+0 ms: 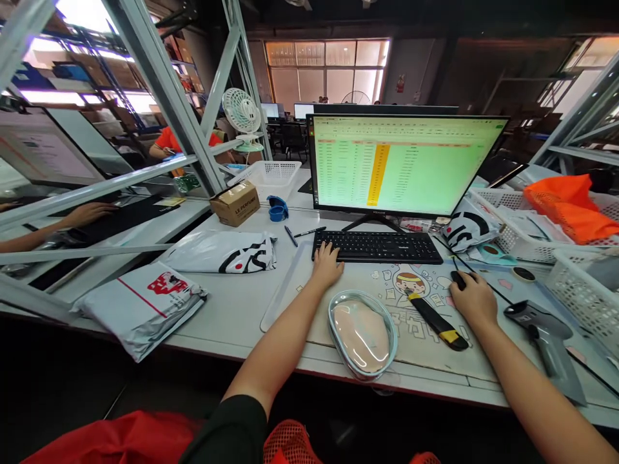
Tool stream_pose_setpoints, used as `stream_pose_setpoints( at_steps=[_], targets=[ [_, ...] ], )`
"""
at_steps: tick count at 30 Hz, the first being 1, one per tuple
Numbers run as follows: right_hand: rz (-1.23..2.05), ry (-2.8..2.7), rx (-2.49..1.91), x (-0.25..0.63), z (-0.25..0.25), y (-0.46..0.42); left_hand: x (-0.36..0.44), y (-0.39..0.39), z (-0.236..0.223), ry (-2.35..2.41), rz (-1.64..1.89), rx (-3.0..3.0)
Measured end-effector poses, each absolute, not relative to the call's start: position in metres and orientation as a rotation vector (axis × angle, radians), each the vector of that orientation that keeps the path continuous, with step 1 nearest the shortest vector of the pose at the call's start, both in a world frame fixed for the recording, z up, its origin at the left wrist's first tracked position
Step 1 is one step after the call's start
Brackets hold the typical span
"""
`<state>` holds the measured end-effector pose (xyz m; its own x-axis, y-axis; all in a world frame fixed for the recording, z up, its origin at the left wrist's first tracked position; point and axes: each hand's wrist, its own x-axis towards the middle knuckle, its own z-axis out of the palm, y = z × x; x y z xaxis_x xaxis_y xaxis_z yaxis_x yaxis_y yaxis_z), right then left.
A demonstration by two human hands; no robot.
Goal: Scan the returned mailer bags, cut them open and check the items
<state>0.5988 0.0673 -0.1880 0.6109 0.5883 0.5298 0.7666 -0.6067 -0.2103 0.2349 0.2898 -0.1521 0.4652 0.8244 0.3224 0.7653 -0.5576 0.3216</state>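
My left hand (327,265) rests on the left end of a black keyboard (382,247), its fingers stretched over the keys. Over at the right, my right hand (474,298) is wrapped round a black computer mouse (458,279). Behind the keyboard stands a monitor (435,167) showing a spreadsheet with one orange column. Between my forearms, at the desk's front edge, lies a clear oval pouch (362,335) with something beige inside. A black and yellow utility knife (438,322) lies on the printed desk mat (309,332), left of my right forearm.
A grey barcode scanner (549,348) lies beside my right forearm. White baskets (587,290) stand at the right edge. Left of the mat are mailer bags (145,299), a small cardboard box (236,203) and pens (291,236). Past a metal frame (169,96), another person's hand (91,211) shows.
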Motion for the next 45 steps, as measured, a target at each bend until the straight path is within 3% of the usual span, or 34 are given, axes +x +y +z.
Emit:
stream_pose_setpoints(
  at_steps=[31, 45],
  targets=[
    [-0.535, -0.987, -2.397, 0.586, -0.177, 0.062, 0.232, 0.290, -0.150, 1.392, 0.629, 2.564],
    [-0.609, -1.089, -2.331, 0.611, -0.199, 0.072, 0.229, 0.289, -0.151, 1.392, 0.611, 2.556]
  ],
)
